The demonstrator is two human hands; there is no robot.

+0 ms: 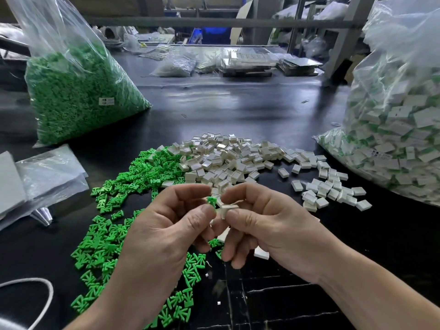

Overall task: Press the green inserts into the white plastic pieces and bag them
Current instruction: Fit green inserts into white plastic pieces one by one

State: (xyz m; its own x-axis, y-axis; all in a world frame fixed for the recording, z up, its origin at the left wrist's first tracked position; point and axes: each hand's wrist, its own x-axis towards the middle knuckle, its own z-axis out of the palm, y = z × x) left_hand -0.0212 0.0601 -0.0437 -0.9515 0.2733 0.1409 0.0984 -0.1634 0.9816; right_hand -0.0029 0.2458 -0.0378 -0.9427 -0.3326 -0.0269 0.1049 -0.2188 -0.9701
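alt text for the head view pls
Over a black table, the left hand pinches a green insert against a white plastic piece held by the right hand. Loose green inserts and white pieces lie beyond, between a green-filled bag and a white-filled bag.

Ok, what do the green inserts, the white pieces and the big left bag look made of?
Green inserts: probably moulded plastic, matte, uniform colour, crisp ribbed shapes. White pieces: plastic too, it seems, slightly glossy, flat faces catching light. Left bag: thin clear plastic film, creased, shiny, contents showing through.
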